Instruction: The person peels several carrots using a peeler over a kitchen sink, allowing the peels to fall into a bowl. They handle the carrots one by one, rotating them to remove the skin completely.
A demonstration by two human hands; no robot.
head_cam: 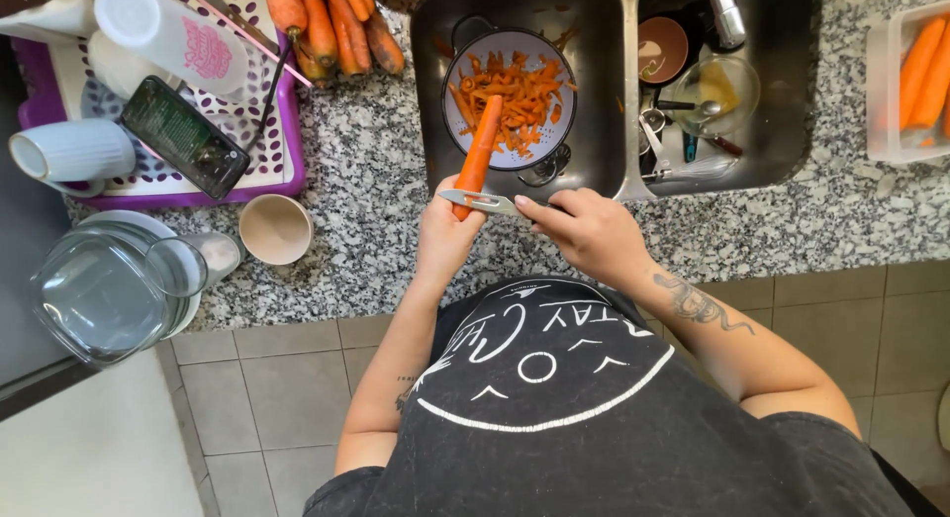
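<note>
L hand (447, 242) is clamped round the lower end of a carrot (479, 153), fingers together on it, w/ the carrot tilted up & away so its tip hangs over the colander (510, 99) in the left basin of the sink (596, 101). R hand (586, 230) grips the handle of a metal peeler (481, 200), fingers closed on it, index finger stretched along the handle; the blade lies flat across the carrot just above the L hand, touching it. Colander is white w/ holes & full of orange peelings. Right basin holds dirty dishes: a glass bowl (722, 90), a brown cup (662, 49), some cutlery, tap above. Desk (366, 181) is speckled grey granite. Back left on it, a bunch of unpeeled carrots (332, 27) lies partly on a purple tray (287, 151) that also carries a dark phone (185, 137), a white bottle (168, 32) & a white mug (71, 153). Near the desk edge, a small beige cup (276, 229), & beside it a glass jug (104, 289). Far right, a clear tub (908, 82) w/ peeled carrots inside, well apart from the hands.
</note>
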